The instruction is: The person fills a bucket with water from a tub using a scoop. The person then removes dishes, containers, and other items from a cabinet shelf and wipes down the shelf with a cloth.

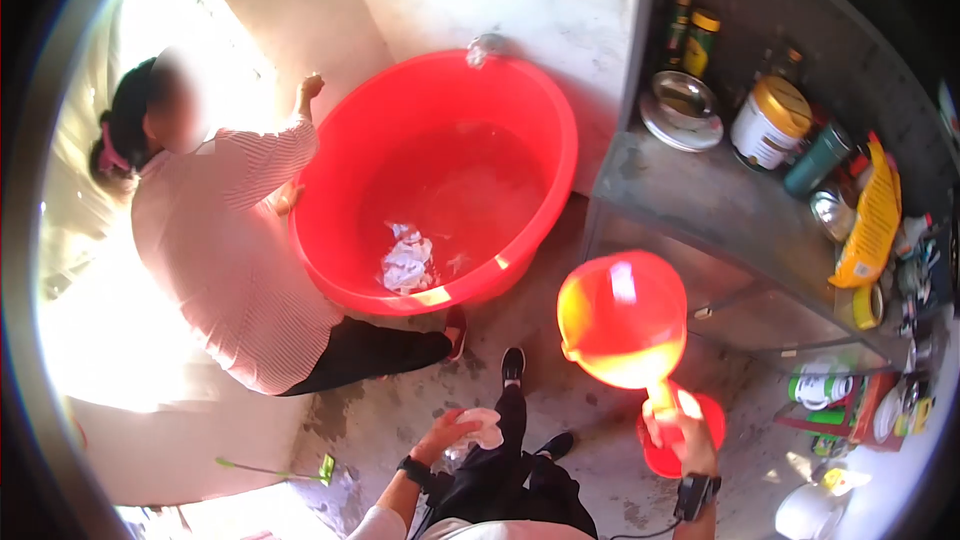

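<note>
My right hand [682, 430] is closed around the handle of a red water dipper [625, 310], its round bowl held out in front with bright light falling on it. Below that hand, partly covered by it, is a smaller red vessel [712, 422]. A pale pinkish-white soft-looking piece [487, 427] is gripped in my left hand [448, 432]; whether it is cloth I cannot tell. Farther ahead stands a big red tub [560, 130] with water in it. White crumpled cloth [407, 260] lies inside, near the tub's near edge.
Another person [235, 250] in a striped shirt sits left of the tub, one hand at its rim. On the right, a grey shelf cabinet [690, 185] holds bottles, a gold-lidded can [775, 115] and a yellow bag [870, 220]. A green-headed tool [325, 468] is at lower left.
</note>
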Demonstrator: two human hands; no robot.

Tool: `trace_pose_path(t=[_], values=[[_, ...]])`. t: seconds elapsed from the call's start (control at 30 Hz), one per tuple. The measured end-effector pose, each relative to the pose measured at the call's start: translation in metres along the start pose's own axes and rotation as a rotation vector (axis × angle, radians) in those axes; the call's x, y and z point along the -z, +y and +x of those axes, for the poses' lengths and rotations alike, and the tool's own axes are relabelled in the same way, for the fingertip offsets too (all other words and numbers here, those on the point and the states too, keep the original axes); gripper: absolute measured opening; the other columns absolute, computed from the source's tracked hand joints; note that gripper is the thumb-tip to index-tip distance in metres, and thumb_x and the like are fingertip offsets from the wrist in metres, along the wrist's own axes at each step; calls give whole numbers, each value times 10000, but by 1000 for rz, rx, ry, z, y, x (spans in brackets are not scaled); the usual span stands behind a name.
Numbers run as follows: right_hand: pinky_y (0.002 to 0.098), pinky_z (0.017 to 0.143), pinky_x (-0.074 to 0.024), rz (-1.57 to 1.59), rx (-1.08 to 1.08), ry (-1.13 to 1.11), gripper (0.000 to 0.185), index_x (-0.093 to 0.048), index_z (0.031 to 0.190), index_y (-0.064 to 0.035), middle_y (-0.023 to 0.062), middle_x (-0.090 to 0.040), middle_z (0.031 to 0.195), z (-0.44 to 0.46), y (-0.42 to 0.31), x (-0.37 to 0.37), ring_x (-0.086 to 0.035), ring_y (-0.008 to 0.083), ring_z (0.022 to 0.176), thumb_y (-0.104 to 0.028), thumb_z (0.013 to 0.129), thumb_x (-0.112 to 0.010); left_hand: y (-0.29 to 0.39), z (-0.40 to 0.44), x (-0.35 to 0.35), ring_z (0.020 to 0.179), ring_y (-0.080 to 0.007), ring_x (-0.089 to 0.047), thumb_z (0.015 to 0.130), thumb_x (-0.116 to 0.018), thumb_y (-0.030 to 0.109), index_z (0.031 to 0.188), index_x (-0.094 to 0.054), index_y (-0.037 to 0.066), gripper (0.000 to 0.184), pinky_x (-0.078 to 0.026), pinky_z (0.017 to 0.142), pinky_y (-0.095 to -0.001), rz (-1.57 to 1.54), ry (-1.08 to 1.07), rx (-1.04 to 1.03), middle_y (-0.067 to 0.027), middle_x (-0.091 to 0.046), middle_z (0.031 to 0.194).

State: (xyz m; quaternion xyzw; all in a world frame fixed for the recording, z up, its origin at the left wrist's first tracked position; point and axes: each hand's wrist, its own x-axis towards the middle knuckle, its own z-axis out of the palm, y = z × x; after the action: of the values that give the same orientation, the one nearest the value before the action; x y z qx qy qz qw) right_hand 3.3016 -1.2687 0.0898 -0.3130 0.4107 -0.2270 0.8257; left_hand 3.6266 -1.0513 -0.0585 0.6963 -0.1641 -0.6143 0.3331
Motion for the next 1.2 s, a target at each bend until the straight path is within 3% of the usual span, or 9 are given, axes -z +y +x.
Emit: trace_pose_path(t=[0.33, 0.4, 0.47, 0.67, 0.87, 1.0, 1.07, 1.1, 1.2], values=[[213, 395, -387, -432, 30, -71, 191, -461, 837, -43, 21, -481, 605, 301, -40, -183, -479, 81, 478, -118, 703, -576, 74, 51, 45, 855, -121, -545, 830, -531, 284, 1036, -519, 0, 351, -429, 735, -229, -461, 158, -131, -61, -573, 953], [234, 338, -368, -417, -89, 49, 539, -366, 1181, 27, 27, -467, 577, 367, -2, -197, -457, 98, 425, -54, 681, -550, 84, 59, 59, 825, -121, -548, 828, -529, 299, 1030, -523, 4, 358, -428, 719, -231, -543, 202, -93, -57, -576, 933], [240, 321, -365, -468, -133, 178, 682, -231, 1297, -6, 35, -463, 566, 409, 28, -209, -465, 106, 425, -40, 678, -516, 82, 70, 73, 779, -98, -547, 838, -510, 293, 1018, -520, 17, 330, -431, 647, -211, -633, 255, 20, -50, -580, 885], [243, 297, -336, -740, -246, 464, 749, -179, 1338, -131, 39, -428, 561, 498, 108, -193, -395, 106, 384, 3, 665, -480, 98, 72, 78, 632, -73, -537, 822, -542, 266, 1006, -487, 27, 306, -418, 524, -177, -772, 336, 27, -29, -565, 832], [257, 320, -361, -818, -378, 444, 746, -215, 1331, -179, 40, -452, 572, 524, 143, -194, -428, 118, 407, -31, 665, -520, 94, 76, 69, 880, -125, -518, 815, -547, 206, 1082, -482, -16, 353, -406, 780, -256, -851, 483, 112, -69, -545, 1011], [259, 347, -365, -558, -460, 344, 757, -233, 1319, -162, 22, -477, 558, 540, 164, -191, -443, 151, 395, -74, 645, -566, 89, 77, 72, 876, -143, -529, 816, -542, 189, 1070, -491, 0, 320, -424, 753, -275, -799, 461, 139, -79, -552, 989], [245, 404, -389, -446, -577, 141, 564, -414, 1169, -89, 28, -483, 564, 547, 166, -184, -474, 149, 447, -85, 635, -596, 88, 69, 65, 874, -152, -534, 817, -539, 180, 1064, -495, 7, 305, -434, 740, -285, -790, 429, 164, -84, -555, 978], [230, 437, -403, -394, -473, 252, 241, -516, 859, -33, 32, -500, 581, 544, 171, -184, -496, 143, 488, -87, 642, -608, 85, 68, 64, 873, -156, -537, 817, -538, 176, 1061, -497, 11, 297, -438, 733, -290, -777, 428, 173, -87, -557, 973], [216, 406, -397, -58, -583, -23, 118, -456, 744, -31, 43, -490, 597, 534, 149, -182, -473, 105, 476, -57, 709, -566, 72, 79, 64, 870, -169, -545, 818, -534, 163, 1052, -504, 23, 274, -452, 713, -305, -826, 513, 99, -95, -562, 957]])
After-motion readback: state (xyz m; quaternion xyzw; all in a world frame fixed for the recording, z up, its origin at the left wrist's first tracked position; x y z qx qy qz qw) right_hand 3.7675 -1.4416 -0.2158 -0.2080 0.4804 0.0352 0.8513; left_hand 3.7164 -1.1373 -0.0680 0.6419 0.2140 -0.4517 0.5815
